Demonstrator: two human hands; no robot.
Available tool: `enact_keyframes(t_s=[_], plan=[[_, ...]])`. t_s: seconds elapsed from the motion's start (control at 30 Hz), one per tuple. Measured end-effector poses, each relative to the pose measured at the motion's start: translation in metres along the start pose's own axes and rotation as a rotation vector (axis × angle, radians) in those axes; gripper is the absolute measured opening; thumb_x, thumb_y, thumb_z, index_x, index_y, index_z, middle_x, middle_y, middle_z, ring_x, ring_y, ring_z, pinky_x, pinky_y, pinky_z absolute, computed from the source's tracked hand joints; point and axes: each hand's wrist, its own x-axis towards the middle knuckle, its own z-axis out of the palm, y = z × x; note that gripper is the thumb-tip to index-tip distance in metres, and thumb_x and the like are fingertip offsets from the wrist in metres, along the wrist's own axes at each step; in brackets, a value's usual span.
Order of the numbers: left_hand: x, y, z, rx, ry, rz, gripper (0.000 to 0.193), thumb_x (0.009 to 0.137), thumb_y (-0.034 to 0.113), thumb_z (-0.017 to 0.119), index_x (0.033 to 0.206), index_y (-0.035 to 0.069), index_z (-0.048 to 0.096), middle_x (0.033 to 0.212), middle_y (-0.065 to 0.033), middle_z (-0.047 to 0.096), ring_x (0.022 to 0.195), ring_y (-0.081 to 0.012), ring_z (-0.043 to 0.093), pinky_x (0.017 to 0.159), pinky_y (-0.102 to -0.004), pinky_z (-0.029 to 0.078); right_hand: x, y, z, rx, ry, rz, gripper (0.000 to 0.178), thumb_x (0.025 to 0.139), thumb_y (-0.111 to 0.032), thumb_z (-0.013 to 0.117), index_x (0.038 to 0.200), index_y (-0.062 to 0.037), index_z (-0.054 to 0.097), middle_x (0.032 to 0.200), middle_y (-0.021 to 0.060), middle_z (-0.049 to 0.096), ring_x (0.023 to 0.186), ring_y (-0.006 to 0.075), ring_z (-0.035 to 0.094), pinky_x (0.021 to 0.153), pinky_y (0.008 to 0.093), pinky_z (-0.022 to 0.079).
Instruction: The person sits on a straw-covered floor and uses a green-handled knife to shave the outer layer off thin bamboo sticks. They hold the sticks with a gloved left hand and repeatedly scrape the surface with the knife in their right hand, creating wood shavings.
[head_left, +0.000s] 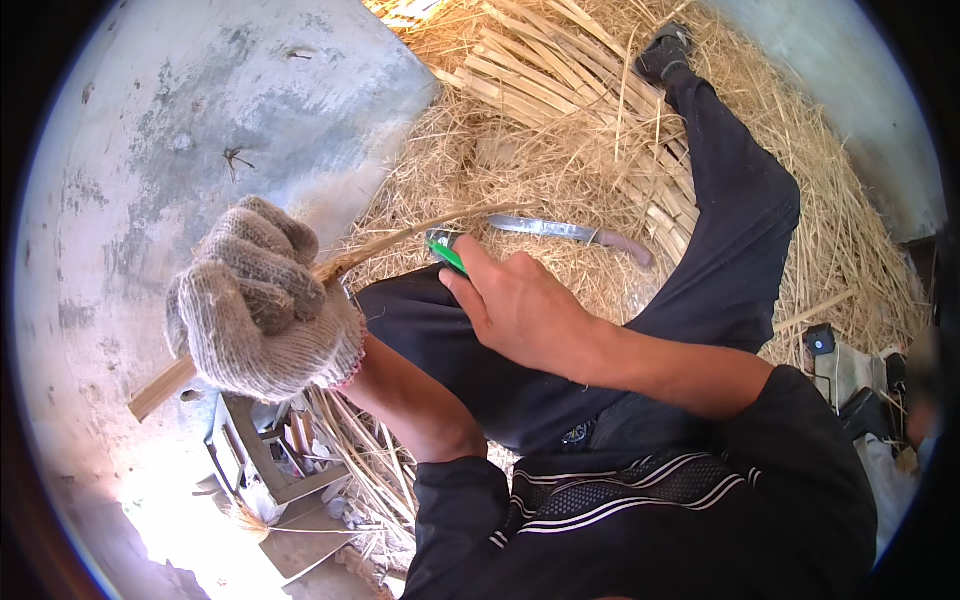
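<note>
My left hand (pixel 255 300), in a grey knitted work glove, is closed around a split bamboo strip (pixel 348 263). One squared end of the strip sticks out below the glove at the left. Its thinner part curves away to the right, above my other hand. My bare right hand (pixel 535 315) grips a small green-handled tool (pixel 447 254) with a dark end, up close to the underside of the strip. Its blade is not clear, so I cannot tell its exact kind or whether it touches the bamboo. Beyond that hand, a large knife (pixel 545 228) with a brown handle lies on the shavings.
Bamboo shavings (pixel 440 170) cover the floor around my dark-trousered legs (pixel 735 200). A bundle of split bamboo strips (pixel 520 80) lies at the far side. A worn grey-white wall (pixel 150 150) stands at left. A wooden frame with clutter (pixel 310 485) sits near left.
</note>
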Motion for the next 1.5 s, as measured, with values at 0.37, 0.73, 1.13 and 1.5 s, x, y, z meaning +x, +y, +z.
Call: enact_keyframes(t_s=[0.37,0.73,1.13,1.5], plan=[[0.000,0.004,-0.005,0.049,0.191,-0.058,0.034,0.079,0.013,0.047,0.050,0.017,0.030,0.040,0.0018,0.027,0.034,-0.0099,0.023,0.033,-0.0285,0.026,0.011,0.029,0.031,-0.195,0.108,-0.036,0.022,0.096,-0.020,0.051,0.109,-0.0012,0.049,0.065,0.0275,0.062,0.066,0.0457,0.066,0.062,0.0533,0.055],[-0.001,-0.001,-0.014,-0.091,0.303,-0.177,0.039,0.085,0.010,0.052,0.053,0.015,0.030,0.044,0.0028,0.027,0.037,-0.0079,0.023,0.034,-0.0257,0.019,-0.001,0.155,-0.032,-0.243,-0.162,0.415,0.041,0.097,-0.029,0.047,0.124,0.0016,0.052,0.101,0.0331,0.064,0.095,0.0423,0.065,0.083,0.0515,0.050],[0.000,0.006,0.005,0.018,0.130,-0.079,0.037,0.083,0.015,0.042,0.050,0.016,0.025,0.040,0.0001,0.026,0.035,-0.0122,0.020,0.036,-0.0281,0.023,-0.008,-0.020,0.001,-0.030,0.114,-0.101,0.022,0.097,-0.018,0.053,0.098,0.0019,0.046,0.057,0.0277,0.057,0.058,0.0480,0.061,0.050,0.0528,0.050],[-0.003,0.003,0.002,-0.022,0.015,0.022,0.029,0.080,0.004,0.046,0.055,0.010,0.031,0.043,-0.0003,0.030,0.034,-0.0111,0.029,0.034,-0.0281,0.033,-0.003,0.004,0.004,-0.151,0.108,-0.056,0.022,0.097,-0.018,0.053,0.098,0.0026,0.046,0.058,0.0253,0.059,0.056,0.0470,0.062,0.048,0.0515,0.051]])
